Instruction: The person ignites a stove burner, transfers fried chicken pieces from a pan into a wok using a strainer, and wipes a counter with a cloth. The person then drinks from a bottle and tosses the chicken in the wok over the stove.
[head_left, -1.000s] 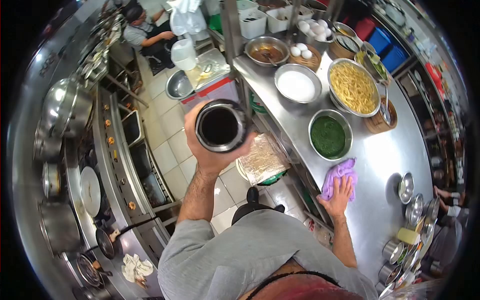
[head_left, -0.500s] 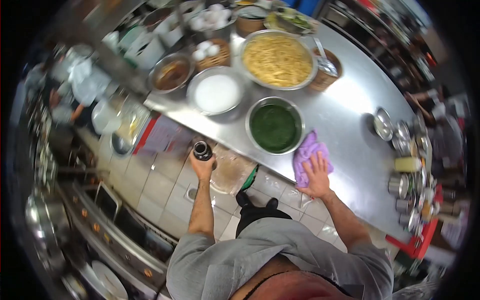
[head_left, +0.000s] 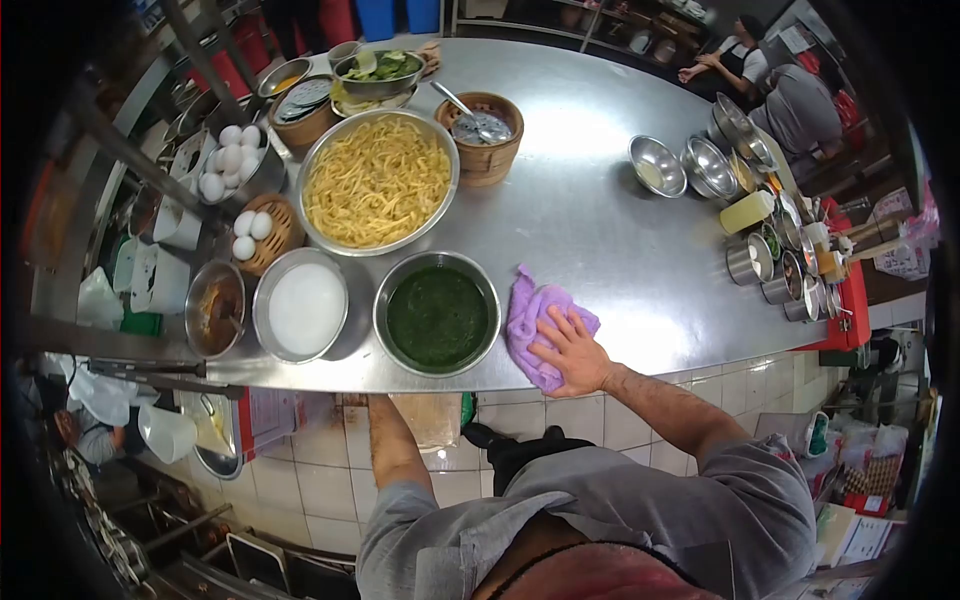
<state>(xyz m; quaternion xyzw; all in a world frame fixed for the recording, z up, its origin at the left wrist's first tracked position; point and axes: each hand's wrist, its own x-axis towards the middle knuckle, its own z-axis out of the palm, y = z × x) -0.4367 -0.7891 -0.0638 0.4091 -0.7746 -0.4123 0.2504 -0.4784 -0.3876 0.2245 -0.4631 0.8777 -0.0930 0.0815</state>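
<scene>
My right hand point(head_left: 575, 352) lies flat with spread fingers on a bunched purple cloth point(head_left: 535, 317), near the front edge of the steel table. Just left of the cloth stands a steel bowl of dark green liquid point(head_left: 440, 315). My left forearm point(head_left: 393, 440) reaches under the table edge, and the left hand itself is hidden there. Above that arm, on the table, sit a bowl of white contents point(head_left: 306, 308) and a bowl of brown sauce point(head_left: 213, 310).
A large bowl of yellow strips point(head_left: 375, 180) stands beside a bamboo steamer point(head_left: 490, 160) with a ladle. Eggs point(head_left: 235, 160) fill a bowl at left. Steel bowls point(head_left: 657, 167), a squeeze bottle point(head_left: 747, 212) and several containers line the right side. Two people point(head_left: 800, 105) are beyond.
The view has turned and shifted toward the tabletop. My left hand, which held a dark, open-topped bottle-like container, has gone out of sight below the table edge. My right hand stays on the cloth.
</scene>
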